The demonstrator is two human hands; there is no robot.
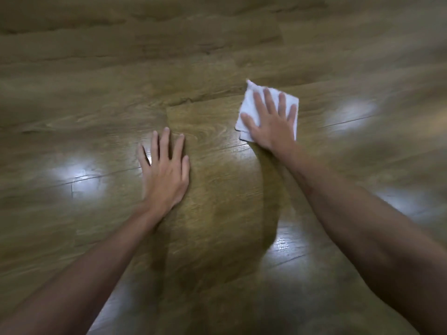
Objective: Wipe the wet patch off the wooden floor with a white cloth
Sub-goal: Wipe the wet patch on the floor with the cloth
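Note:
A folded white cloth [249,102] lies flat on the wooden floor [217,56] at the centre right. My right hand [271,122] presses down on it with fingers spread, covering most of it. My left hand [164,170] rests palm-down on the bare floor, fingers apart, holding nothing, about a hand's width left of the cloth. The image is motion-blurred. Shiny glare patches show on the boards, one small glistening spot [281,244] lying below my right forearm; I cannot tell which shine is water.
Brown wood-grain planks fill the whole view, with plank seams running across. Bright light reflections lie at the left [77,175] and the right [348,114]. No furniture or other objects are in sight.

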